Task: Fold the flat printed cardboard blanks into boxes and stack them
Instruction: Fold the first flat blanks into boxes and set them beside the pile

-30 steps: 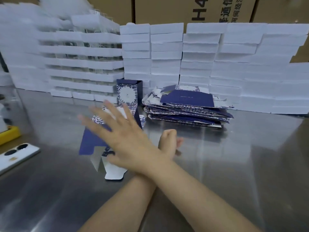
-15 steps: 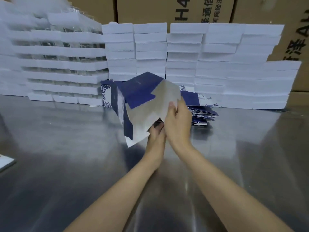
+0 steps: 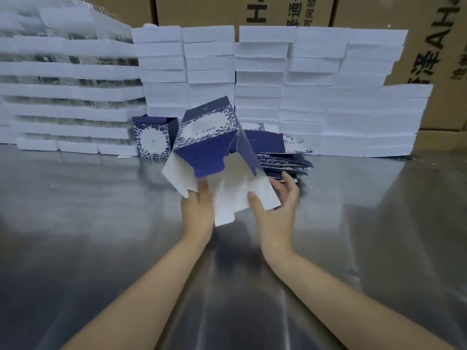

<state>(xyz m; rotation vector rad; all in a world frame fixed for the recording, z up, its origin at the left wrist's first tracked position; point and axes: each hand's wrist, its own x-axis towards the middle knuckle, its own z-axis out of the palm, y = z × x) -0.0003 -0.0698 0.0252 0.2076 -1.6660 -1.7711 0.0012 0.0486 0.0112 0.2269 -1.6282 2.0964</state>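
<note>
A blue and white printed cardboard blank (image 3: 209, 137) is raised above the steel table, partly opened into a box shape, its white flaps hanging toward me. My left hand (image 3: 197, 210) holds its lower left flaps, thumb up against the card. My right hand (image 3: 275, 208) grips the lower right flap, thumb on the white inside and fingers behind. One folded blue box (image 3: 153, 138) stands upright on the table behind. A pile of flat blanks (image 3: 280, 157) lies behind the held blank, partly hidden by it.
The steel table (image 3: 101, 223) stretches all around my arms. A wall of stacked white foam trays (image 3: 316, 97) runs along the back edge, with clear-fronted trays (image 3: 68, 84) at the left. Brown printed cartons (image 3: 290, 11) stand behind them.
The blank was lifted off the table and, in both hands, has opened from a flat sheet into a box shape. The camera view has shifted left.
</note>
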